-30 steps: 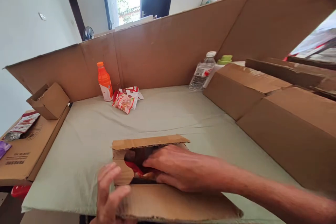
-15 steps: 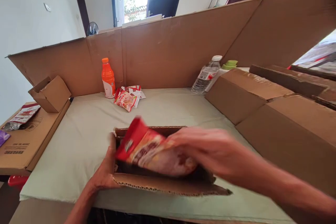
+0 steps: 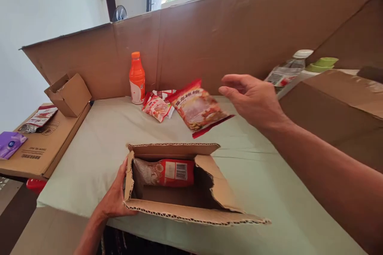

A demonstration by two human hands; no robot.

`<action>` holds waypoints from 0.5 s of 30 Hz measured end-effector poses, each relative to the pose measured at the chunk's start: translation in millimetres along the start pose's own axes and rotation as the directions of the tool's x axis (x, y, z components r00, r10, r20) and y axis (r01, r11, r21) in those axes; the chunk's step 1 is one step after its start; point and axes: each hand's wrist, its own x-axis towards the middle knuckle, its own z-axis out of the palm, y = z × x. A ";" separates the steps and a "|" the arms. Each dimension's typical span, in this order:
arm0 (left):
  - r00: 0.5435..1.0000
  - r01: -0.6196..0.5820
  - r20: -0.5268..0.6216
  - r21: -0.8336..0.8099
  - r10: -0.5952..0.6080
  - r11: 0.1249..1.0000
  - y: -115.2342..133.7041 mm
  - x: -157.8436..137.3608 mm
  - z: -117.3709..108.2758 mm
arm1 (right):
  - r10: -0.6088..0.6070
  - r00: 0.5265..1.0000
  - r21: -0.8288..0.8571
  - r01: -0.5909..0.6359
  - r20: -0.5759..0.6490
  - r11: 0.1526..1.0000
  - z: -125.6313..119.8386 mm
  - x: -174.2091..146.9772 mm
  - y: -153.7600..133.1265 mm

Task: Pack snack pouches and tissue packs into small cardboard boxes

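My left hand (image 3: 115, 195) grips the left end of an open cardboard box (image 3: 191, 213), its fingers partly hidden along the side. Inside the box, against the far wall, lies a red and clear snack packet (image 3: 170, 172) with a barcode showing. Beyond the box is a tilted red-edged snack packet (image 3: 199, 108); whether it is in the air or touching the cloth I cannot tell. Just to its right, my right hand (image 3: 251, 97) is open, thumb and fingers apart, not touching it.
An orange drink bottle (image 3: 137, 79) and several small packets (image 3: 157, 107) stand by the cardboard wall (image 3: 194, 44). A clear bottle (image 3: 287, 71) and larger cartons (image 3: 323, 115) are at right. At left, a small box (image 3: 70, 97) sits on a flat carton (image 3: 50, 151).
My right hand has taken the red-edged packet out of the box, moved up and away, and let go of it. The left hand stays on the box. The view has shifted left.
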 end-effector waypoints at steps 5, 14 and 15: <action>1.000 0.018 -0.005 -0.034 -0.018 0.999 7.8 2.6 1.3 | -0.393 0.876 0.223 0.338 0.279 0.914 -6.3 -43.5 -97.9; 0.999 0.006 -0.044 -0.002 -0.006 1.000 -2.4 2.8 3.8 | -0.150 0.427 -0.147 0.587 0.892 0.796 54.8 -94.5 -147.2; 0.999 0.000 -0.051 0.001 0.000 1.000 -3.0 2.9 4.7 | -0.155 0.421 -0.129 0.572 0.893 0.810 51.4 -91.8 -145.7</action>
